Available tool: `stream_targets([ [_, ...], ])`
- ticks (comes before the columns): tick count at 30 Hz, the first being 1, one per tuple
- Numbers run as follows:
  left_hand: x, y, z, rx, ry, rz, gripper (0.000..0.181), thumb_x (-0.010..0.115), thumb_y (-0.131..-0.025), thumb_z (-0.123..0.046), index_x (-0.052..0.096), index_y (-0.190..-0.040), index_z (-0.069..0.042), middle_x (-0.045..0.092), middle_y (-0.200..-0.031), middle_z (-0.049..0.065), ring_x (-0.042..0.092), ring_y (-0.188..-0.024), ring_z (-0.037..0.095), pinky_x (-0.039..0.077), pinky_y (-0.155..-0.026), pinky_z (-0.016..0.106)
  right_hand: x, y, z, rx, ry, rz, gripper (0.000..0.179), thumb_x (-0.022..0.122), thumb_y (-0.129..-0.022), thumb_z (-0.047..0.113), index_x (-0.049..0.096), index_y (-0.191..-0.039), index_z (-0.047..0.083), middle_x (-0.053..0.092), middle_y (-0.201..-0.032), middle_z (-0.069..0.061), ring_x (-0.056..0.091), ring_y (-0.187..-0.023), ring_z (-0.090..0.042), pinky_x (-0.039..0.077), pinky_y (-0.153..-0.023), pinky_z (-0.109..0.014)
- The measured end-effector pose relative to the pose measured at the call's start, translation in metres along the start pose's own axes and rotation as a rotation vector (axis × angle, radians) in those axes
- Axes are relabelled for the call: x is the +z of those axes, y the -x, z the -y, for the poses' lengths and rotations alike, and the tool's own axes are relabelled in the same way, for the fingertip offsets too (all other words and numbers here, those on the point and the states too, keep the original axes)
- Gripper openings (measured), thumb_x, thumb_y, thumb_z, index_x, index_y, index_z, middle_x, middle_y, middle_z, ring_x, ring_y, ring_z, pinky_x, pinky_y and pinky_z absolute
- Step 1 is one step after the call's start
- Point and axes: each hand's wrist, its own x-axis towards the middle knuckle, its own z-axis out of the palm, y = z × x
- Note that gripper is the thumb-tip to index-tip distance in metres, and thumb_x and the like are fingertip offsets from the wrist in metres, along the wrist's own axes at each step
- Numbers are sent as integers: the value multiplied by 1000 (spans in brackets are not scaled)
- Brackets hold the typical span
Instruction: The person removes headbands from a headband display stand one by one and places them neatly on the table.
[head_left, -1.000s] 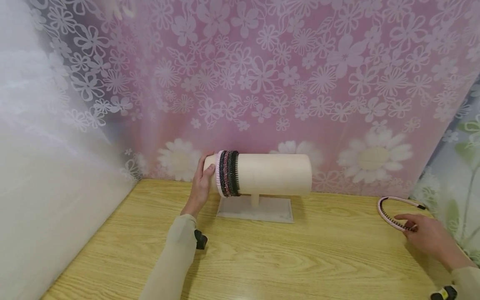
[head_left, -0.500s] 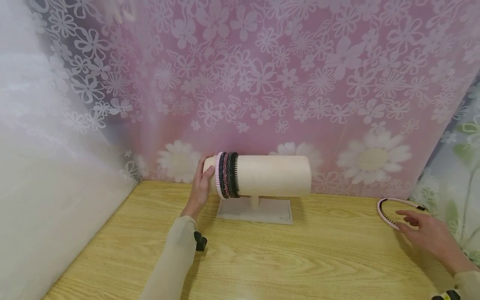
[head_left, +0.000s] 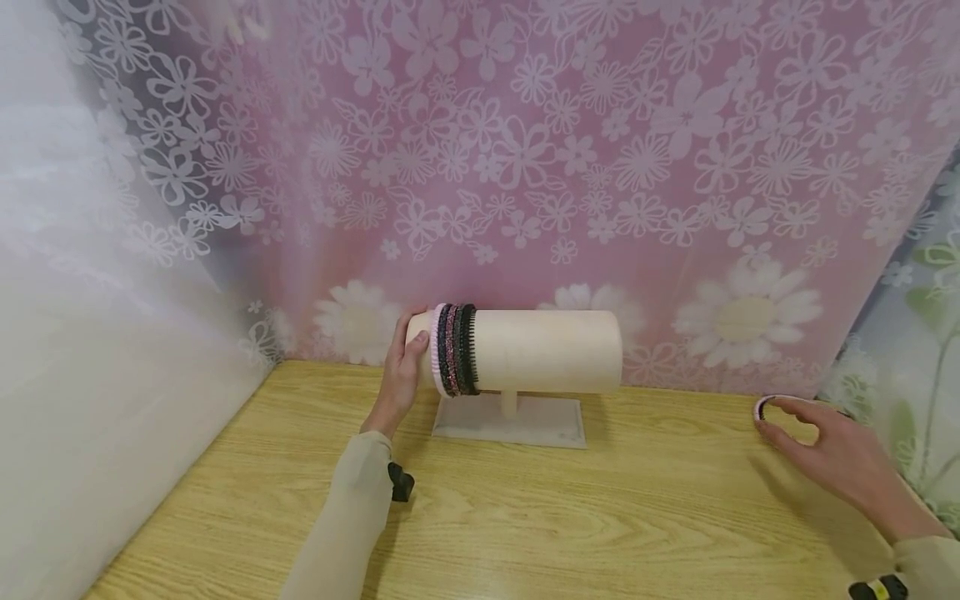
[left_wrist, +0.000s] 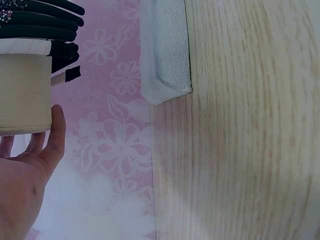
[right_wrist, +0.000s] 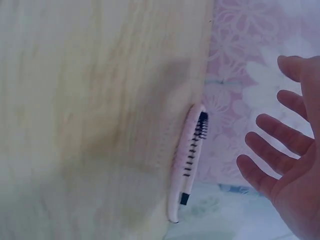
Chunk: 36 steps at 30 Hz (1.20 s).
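Note:
A cream roll-shaped headband stand [head_left: 551, 350] carries several headbands [head_left: 459, 350] near its left end, one pale pink and others black or glittery. My left hand [head_left: 401, 375] grips that left end, thumb in front and fingers behind; the left wrist view has the fingers around the rim of the roll [left_wrist: 22, 95]. A pink headband [right_wrist: 182, 165] with black inner teeth lies on the table at far right. Above it hovers my right hand [head_left: 840, 454], fingers spread and holding nothing, apart from the headband in the right wrist view. In the head view that hand hides most of the headband.
The stand's flat pale base [head_left: 536, 421] rests on the wood-grain table [head_left: 525, 508]. A pink flowered curtain [head_left: 525, 167] hangs behind, with a whitish sheet [head_left: 112, 333] on the left and a leafy one [head_left: 930, 333] on the right.
My right hand has come away from the near end of the pink headband and shifted up and slightly left over it. The left hand keeps its hold on the stand.

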Motion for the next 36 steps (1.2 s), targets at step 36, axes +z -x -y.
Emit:
stream_targets([
  [36, -1, 0, 0, -16, 9, 9, 47, 41, -107, -37, 41, -153, -27, 57, -128, 12, 60, -92, 22, 51, -78, 35, -17, -12, 87, -188, -67, -127, 75, 79, -88, 39, 47, -153, 17, 52, -143, -27, 57, -78, -24, 40, -58, -36],
])
